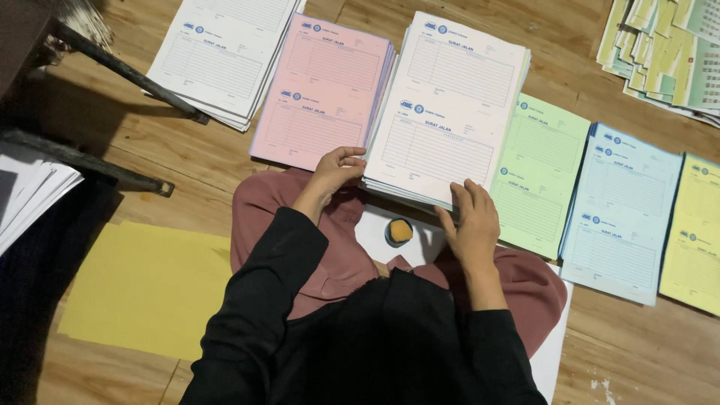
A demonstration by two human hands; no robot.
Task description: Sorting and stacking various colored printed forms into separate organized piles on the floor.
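Head view, looking down on a wooden plank floor (172, 161) on which a seated person is working; sorted stacks of printed forms are lying in a row across it. From left to right are lying a white stack of forms (217, 56), a pink stack of forms (322, 90), a tall white stack of ruled forms (450, 105), a pale green stack (541, 172), a light blue stack (622, 214) and a yellow stack (694, 232), each just beside or overlapping the next. A loose yellow sheet of paper (142, 289) is lying on the floor at lower left, dark metal furniture legs (127, 71) are crossing the upper left, and a heap of green printed sheets (667, 49) is occupying the upper right corner. A small round blue dish holding an orange sponge (400, 231) is sitting on white paper over the person's lap. The left hand (337, 169) is curling loosely, fingers half bent, against the near left corner of the tall white stack. The right hand (472, 221) is resting flat and open, fingers spread, on the stack's near right corner, pressing its edge.
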